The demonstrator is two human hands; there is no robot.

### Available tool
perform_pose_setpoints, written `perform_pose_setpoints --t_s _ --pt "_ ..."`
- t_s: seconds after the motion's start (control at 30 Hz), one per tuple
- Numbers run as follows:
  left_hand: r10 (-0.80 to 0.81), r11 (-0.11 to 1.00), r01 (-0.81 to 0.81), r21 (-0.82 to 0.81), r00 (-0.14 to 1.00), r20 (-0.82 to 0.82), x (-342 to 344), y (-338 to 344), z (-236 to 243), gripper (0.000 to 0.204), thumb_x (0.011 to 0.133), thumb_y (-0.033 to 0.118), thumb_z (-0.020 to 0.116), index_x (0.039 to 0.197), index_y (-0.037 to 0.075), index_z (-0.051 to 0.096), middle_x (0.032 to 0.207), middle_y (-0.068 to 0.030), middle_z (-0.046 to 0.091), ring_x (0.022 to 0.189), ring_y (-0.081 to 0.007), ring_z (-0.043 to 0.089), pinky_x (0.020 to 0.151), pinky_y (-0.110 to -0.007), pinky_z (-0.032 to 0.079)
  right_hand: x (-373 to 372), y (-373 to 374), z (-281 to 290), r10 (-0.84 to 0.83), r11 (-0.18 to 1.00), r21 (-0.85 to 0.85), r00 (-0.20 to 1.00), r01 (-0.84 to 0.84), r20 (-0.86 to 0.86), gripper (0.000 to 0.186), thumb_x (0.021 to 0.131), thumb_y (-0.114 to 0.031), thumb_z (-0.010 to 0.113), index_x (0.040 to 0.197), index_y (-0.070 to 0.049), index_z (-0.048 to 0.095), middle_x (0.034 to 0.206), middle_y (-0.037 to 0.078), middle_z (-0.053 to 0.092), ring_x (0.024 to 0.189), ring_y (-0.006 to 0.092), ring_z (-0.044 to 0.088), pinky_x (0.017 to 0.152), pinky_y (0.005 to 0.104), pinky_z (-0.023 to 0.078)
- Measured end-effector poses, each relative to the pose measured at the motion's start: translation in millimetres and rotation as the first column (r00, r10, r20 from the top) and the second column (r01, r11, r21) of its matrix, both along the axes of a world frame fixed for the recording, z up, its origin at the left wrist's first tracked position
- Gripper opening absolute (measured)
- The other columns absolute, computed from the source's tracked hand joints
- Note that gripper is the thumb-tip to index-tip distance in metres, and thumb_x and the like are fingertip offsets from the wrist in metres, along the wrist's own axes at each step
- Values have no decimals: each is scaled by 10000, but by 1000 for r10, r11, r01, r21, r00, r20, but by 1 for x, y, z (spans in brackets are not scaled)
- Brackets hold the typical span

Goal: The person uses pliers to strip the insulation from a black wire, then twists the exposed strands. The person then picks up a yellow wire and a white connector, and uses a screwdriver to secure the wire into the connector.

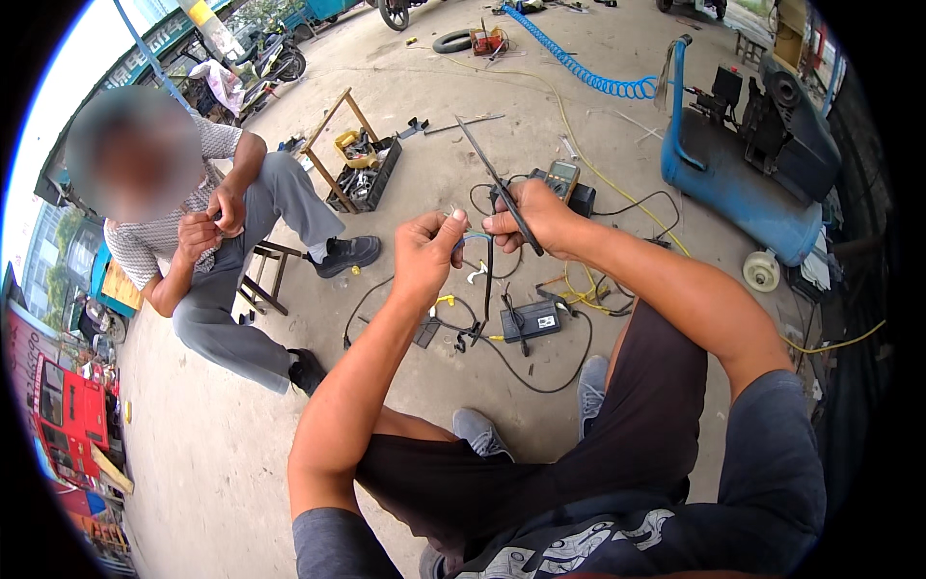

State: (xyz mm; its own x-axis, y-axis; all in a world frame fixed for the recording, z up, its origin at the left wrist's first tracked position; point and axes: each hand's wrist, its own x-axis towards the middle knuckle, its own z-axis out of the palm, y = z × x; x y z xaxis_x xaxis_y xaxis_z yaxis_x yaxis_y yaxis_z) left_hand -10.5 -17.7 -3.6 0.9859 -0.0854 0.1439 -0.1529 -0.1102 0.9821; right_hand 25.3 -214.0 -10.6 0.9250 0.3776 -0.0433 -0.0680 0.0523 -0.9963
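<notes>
The person's two bare hands were raised side by side over the pale concrete floor (386,454); the left hand (422,253) had its thumb and forefinger pressed together, pinching one end of a single thin, bluish wire (476,235); the right hand (542,218) had its thumb tip against the other end of that wire, its fingers curled round one long, narrow, dark, straight tool (497,179) that slanted up and to the left; whether its lower fingers touched the wire too, I could not tell. The wire spanned the short gap between the hands, in mid-air; one slim black length of cable (489,282) hung below it.

On the floor beneath lay one black, box-shaped adapter with a pale label (531,321); beyond the right hand was one multimeter with a grey screen and a yellowish case (561,178), just beside a black block (582,200); several dark and yellow leads looped around, too tangled to count.

To the left sat one co-worker in grey trousers (275,207), two hands (204,227) brought together, the fingers bent round something too small to make out; near that person stood one black tray of metal tools (378,179) with one small yellow tub (355,148); at the right lay one blue, cylindrical compressor tank (733,198); one blue coiled hose (579,66) stretched leftward from near it.
</notes>
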Motion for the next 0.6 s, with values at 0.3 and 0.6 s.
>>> perform_pose_setpoints --t_s 0.3,0.6 --pt "43 992 -40 -116 999 19 8 10 -5 340 943 303 669 844 -21 649 688 -43 593 555 -114 539 509 -266 454 6 -5 1 -58 993 97 997 64 -55 277 818 -100 767 916 45 551 747 113 637 586 162 639 536 267 561" --pt "-114 990 111 -83 993 -26 1 2 -2 339 952 311 652 878 -19 632 699 -50 593 591 -133 557 551 -269 469 12 -14 -2 -104 972 193 984 131 -146 185 828 -83 750 840 34 607 750 112 645 618 176 653 554 274 570"
